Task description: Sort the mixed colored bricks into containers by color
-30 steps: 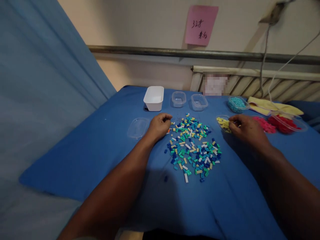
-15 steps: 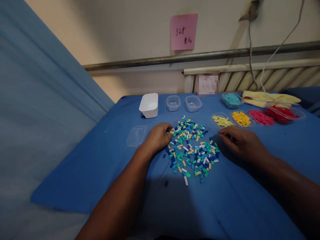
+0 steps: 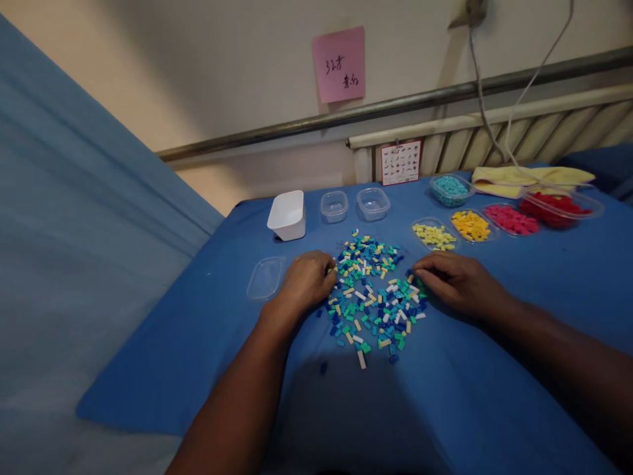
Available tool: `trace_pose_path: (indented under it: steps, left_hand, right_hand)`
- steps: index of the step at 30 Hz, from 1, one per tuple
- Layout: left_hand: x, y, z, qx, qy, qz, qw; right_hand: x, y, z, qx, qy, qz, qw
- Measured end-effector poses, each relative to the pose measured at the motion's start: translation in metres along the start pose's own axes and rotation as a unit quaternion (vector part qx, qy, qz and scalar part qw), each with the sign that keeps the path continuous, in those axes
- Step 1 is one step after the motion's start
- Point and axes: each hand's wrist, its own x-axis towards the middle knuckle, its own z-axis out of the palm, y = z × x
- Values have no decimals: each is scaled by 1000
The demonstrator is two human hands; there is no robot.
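Small blue, green, yellow and white bricks (image 3: pixel 368 297) lie in a loose pile on the blue cloth. At the pile's left edge is my left hand (image 3: pixel 309 278), its fingers curled together against the bricks; what is between them is too small to make out. My right hand (image 3: pixel 457 282) rests at the right edge of the pile, thumb and fingers pinched beside a dark blue brick. Whether it holds anything is hidden. A white bin (image 3: pixel 288 216) and two clear tubs (image 3: pixel 334 207), (image 3: pixel 373 204) stand behind the pile.
A clear lid (image 3: pixel 266 278) lies left of my left hand. Containers of pale yellow (image 3: pixel 434 236), orange (image 3: pixel 471 225), pink (image 3: pixel 512 219), red (image 3: pixel 556 208) and turquoise pieces (image 3: pixel 450 189) stand at the back right, near a yellow cloth (image 3: pixel 531 179). A blue curtain hangs left.
The view has tilted and shifted. My right hand has moved left to the pile's edge, its fingertips now by the bricks. My left hand stays at the left edge.
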Motion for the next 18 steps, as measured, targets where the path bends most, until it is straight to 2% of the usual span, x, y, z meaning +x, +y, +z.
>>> trace_pose_path:
  steps: [12,14,18]
  left_hand:
    - [11,4,-16,166,-81,92,978]
    - [14,8,-18,191,-90,88,973]
    - [18,15,-17,216,-102,31,971]
  right_hand:
    - [5,10,9,22,23,-24,999]
    - [6,10,9,28,21,-26,999]
    - [8,12,10,38,23,-26,999]
